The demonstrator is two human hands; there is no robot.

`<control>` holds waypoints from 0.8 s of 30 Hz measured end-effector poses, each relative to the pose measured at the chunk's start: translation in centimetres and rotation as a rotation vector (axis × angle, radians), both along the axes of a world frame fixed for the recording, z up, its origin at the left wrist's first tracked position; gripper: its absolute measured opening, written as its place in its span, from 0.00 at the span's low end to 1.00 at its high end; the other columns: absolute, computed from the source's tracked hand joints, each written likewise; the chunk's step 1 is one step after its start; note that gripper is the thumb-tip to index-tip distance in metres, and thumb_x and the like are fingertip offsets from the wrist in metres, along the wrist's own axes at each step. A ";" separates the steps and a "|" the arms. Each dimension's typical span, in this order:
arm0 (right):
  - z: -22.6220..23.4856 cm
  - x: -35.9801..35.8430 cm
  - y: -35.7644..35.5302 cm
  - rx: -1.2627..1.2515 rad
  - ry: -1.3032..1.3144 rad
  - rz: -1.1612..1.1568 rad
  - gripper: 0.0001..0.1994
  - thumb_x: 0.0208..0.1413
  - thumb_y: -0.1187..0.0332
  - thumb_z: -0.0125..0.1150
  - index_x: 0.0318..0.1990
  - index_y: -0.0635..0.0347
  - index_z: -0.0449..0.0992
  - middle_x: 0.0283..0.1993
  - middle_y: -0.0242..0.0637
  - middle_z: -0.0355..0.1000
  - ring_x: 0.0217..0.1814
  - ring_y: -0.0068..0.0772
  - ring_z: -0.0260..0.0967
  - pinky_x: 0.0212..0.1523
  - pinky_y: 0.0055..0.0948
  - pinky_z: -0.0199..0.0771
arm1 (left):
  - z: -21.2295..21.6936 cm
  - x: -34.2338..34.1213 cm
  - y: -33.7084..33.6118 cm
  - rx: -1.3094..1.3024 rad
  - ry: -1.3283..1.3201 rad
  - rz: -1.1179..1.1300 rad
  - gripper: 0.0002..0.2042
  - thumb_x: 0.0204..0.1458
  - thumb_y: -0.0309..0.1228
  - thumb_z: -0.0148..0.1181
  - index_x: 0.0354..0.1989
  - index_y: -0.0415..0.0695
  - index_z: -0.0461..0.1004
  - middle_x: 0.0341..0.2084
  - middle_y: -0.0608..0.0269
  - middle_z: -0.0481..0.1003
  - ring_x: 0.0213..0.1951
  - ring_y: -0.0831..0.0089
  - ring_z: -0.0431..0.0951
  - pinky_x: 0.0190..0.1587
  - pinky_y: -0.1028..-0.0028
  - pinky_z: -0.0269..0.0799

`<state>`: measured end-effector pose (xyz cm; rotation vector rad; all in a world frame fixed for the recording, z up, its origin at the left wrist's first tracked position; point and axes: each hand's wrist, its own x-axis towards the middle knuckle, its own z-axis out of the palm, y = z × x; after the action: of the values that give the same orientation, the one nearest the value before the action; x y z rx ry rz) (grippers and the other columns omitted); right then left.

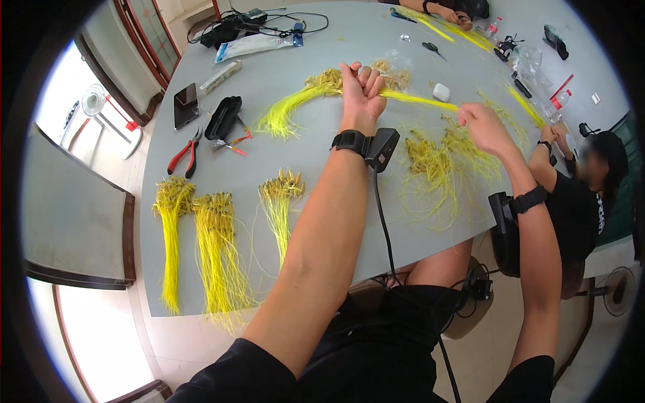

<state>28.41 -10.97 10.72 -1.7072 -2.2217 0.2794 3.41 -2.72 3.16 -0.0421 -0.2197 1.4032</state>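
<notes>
My left hand [363,93] is closed in a fist around a bundle of bright yellow strands [420,101]. The bundle stretches taut to my right hand [484,126], whose closed fingers grip its other end. Close beside my left fist lies another yellow bundle [285,113] with gold-brown tips, partly hidden by the hand. A loose tangle of yellow strands with gold tips [437,158] spreads below the stretched bundle. At the left of the table are two thick bundles [171,228] [216,235], and a smaller bundle [279,191] lies nearer my left forearm.
On the grey table [222,151] are red-handled pliers [185,153], a black case [223,119], a phone [186,106], scissors [433,48] and a white earbud case [441,92]. Black cables [248,27] lie at the far left. Another person [581,195] sits at right, near plastic bottles [557,102].
</notes>
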 end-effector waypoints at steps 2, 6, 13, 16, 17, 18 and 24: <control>0.5 -0.1 -0.9 0.132 -0.262 -0.251 0.10 0.60 0.64 0.53 0.33 0.61 0.73 0.29 0.42 0.71 0.32 0.43 0.69 0.36 0.40 0.67 | 0.0 0.1 0.0 0.000 0.057 0.042 0.22 0.69 0.49 0.39 0.29 0.46 0.65 0.13 0.73 0.48 0.15 0.81 0.43 0.13 0.79 0.40; 1.5 -2.4 -2.7 0.667 -0.294 -0.015 0.03 0.55 0.71 0.59 0.35 0.60 0.75 0.34 0.40 0.74 0.36 0.41 0.73 0.37 0.40 0.70 | 0.1 0.1 0.0 -0.010 0.163 0.064 0.21 0.69 0.48 0.41 0.30 0.45 0.65 0.13 0.73 0.48 0.15 0.81 0.42 0.14 0.79 0.40; 2.0 -7.3 -5.5 0.025 0.110 0.416 0.08 0.48 0.77 0.65 0.38 0.62 0.78 0.36 0.39 0.73 0.39 0.39 0.73 0.39 0.36 0.73 | 0.8 0.3 -0.3 0.026 0.353 0.088 0.20 0.65 0.51 0.48 0.31 0.47 0.64 0.13 0.74 0.47 0.15 0.81 0.42 0.15 0.78 0.40; 0.8 -8.2 -5.4 0.121 0.012 0.503 0.08 0.47 0.75 0.66 0.37 0.62 0.79 0.35 0.40 0.73 0.39 0.43 0.73 0.41 0.37 0.73 | 0.9 0.4 -0.7 0.042 0.394 0.067 0.19 0.65 0.51 0.49 0.32 0.47 0.64 0.13 0.75 0.47 0.15 0.81 0.43 0.16 0.78 0.40; 0.5 -8.3 -5.2 0.134 -0.082 0.470 0.08 0.47 0.74 0.67 0.37 0.63 0.79 0.35 0.41 0.73 0.40 0.45 0.73 0.41 0.37 0.73 | 0.9 0.5 -0.7 0.048 0.390 0.058 0.18 0.65 0.49 0.50 0.32 0.47 0.64 0.13 0.74 0.48 0.15 0.81 0.43 0.15 0.79 0.40; 0.3 -8.2 -4.9 0.162 -0.047 0.514 0.08 0.47 0.74 0.67 0.37 0.63 0.79 0.35 0.41 0.73 0.40 0.45 0.73 0.41 0.37 0.73 | 0.9 0.5 -0.7 0.047 0.387 0.039 0.17 0.66 0.46 0.50 0.32 0.46 0.65 0.13 0.74 0.48 0.14 0.81 0.43 0.15 0.79 0.41; 0.5 -8.1 -3.6 0.047 0.082 0.435 0.06 0.52 0.72 0.64 0.36 0.63 0.80 0.36 0.43 0.74 0.39 0.46 0.71 0.43 0.39 0.70 | 0.7 0.5 -0.4 0.098 0.385 -0.016 0.15 0.66 0.43 0.51 0.32 0.47 0.64 0.13 0.74 0.49 0.14 0.81 0.44 0.15 0.79 0.41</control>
<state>20.27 -14.53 11.25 -1.1501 -2.4952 0.3849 3.87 -3.17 3.84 0.3049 0.0323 1.3543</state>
